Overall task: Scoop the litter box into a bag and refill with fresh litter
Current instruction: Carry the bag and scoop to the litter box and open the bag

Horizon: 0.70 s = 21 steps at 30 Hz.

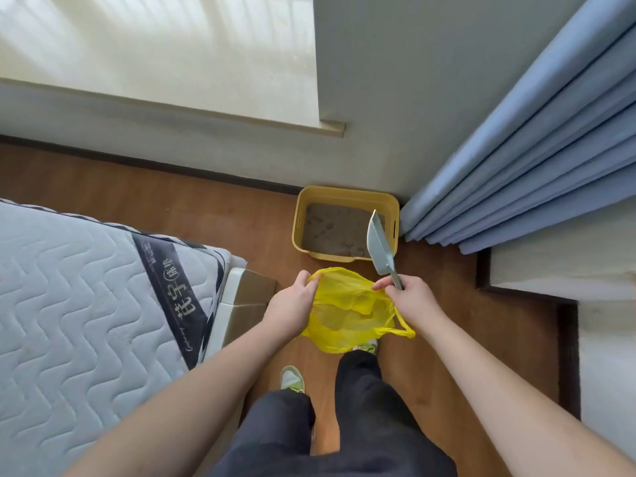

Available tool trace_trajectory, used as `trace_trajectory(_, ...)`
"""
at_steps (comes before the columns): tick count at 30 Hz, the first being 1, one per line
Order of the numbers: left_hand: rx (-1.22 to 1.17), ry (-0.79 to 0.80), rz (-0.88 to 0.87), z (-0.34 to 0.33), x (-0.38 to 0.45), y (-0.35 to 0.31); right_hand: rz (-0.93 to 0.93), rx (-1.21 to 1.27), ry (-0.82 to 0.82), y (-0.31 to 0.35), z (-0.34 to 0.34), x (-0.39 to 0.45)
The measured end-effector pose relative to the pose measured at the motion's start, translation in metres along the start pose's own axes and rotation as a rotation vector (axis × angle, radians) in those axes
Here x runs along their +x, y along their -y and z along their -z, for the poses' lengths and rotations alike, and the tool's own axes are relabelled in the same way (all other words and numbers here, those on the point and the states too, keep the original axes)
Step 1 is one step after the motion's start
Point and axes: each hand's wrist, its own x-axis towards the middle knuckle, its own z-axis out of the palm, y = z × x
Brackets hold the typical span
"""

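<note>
- Sitting on the wooden floor in the wall corner, the yellow litter box holds grey litter.
- The left hand pinches the yellow bag at its rim.
- The right hand grips the grey scoop and the bag's other edge.
- A mattress lies left; blue curtains hang right.

"花宇" on mattress label

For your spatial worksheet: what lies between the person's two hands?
The head view shows the yellow bag stretched between the left hand and right hand.
</note>
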Motion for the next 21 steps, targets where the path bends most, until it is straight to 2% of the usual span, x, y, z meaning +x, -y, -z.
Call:
trace_trajectory(5, 0.135, 0.170, -0.038, -0.060, 0.063, 0.040, -0.037, 0.009, -0.006, -0.046, -0.041, 0.072)
trace_trajectory(9, 0.047, 0.309, -0.070, -0.124, 0.115, 0.081, -0.049, 0.009, -0.024, -0.102, -0.083, 0.139)
trace_trajectory(11, 0.011, 0.304, -0.046, -0.156, 0.138, 0.094, -0.044, -0.012, -0.013, -0.130, -0.104, 0.171)
trace_trajectory(16, -0.018, 0.119, 0.079, -0.231, 0.193, 0.117, 0.055, -0.132, 0.041, -0.193, -0.143, 0.247)
trace_trajectory(18, -0.058, 0.155, 0.079, -0.257, 0.218, 0.129, 0.103, -0.183, 0.075, -0.215, -0.152, 0.278)
trace_trajectory(21, -0.123, 0.305, 0.061, -0.290, 0.257, 0.147, 0.185, -0.336, 0.140, -0.247, -0.165, 0.320)
